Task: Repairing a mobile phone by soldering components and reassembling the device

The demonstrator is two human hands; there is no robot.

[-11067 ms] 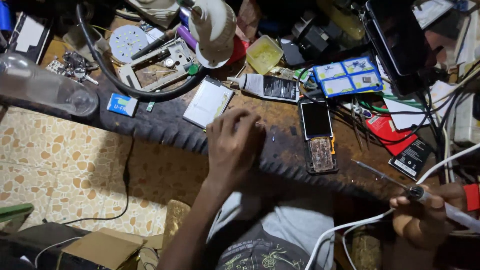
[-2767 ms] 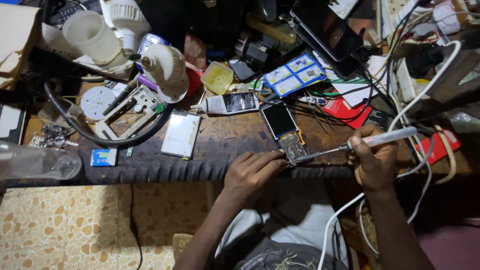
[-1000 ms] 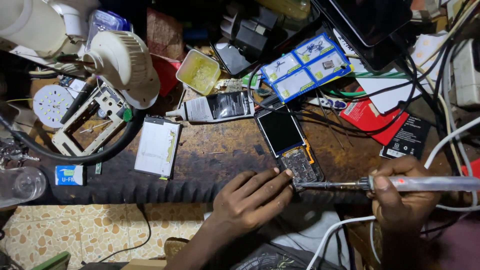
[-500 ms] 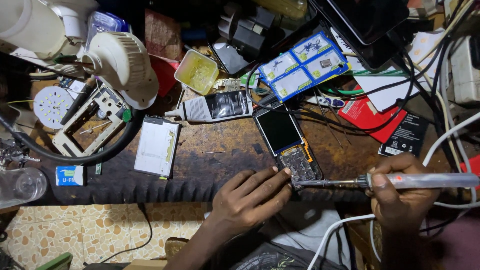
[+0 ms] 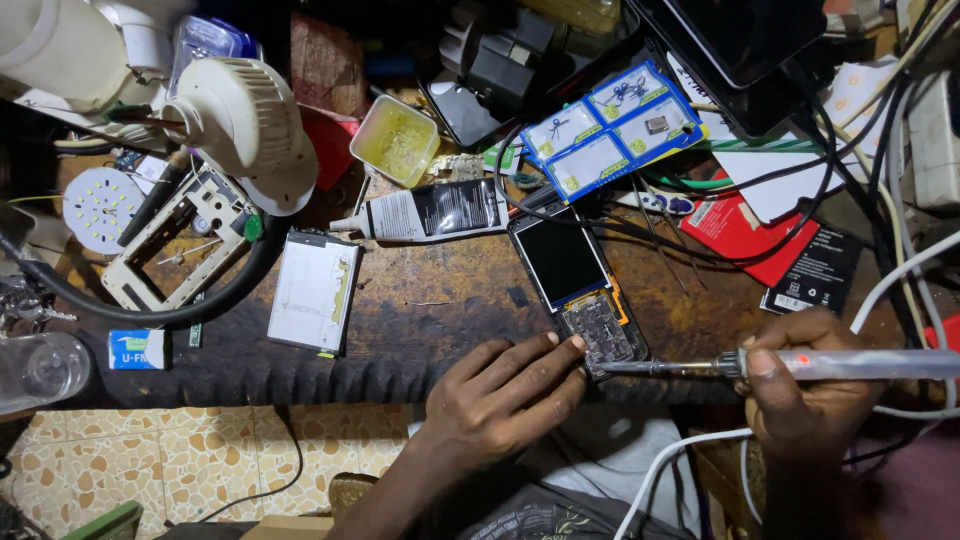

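Your left hand [image 5: 500, 395] lies at the near edge of the workbench [image 5: 440, 310], fingers loosely curled around nothing, fingertips pressed to the lower left edge of the opened phone [image 5: 582, 290]. Your right hand [image 5: 810, 385] is closed around the soldering iron [image 5: 800, 366] — tip on the phone's exposed circuit board, just beside your left fingertips. Farther back: a phone battery [image 5: 313, 292], an adhesive tube [image 5: 425, 212], a yellow tub [image 5: 394, 140], a blue parts card [image 5: 610, 125] — lamp head [image 5: 245, 125] far left.
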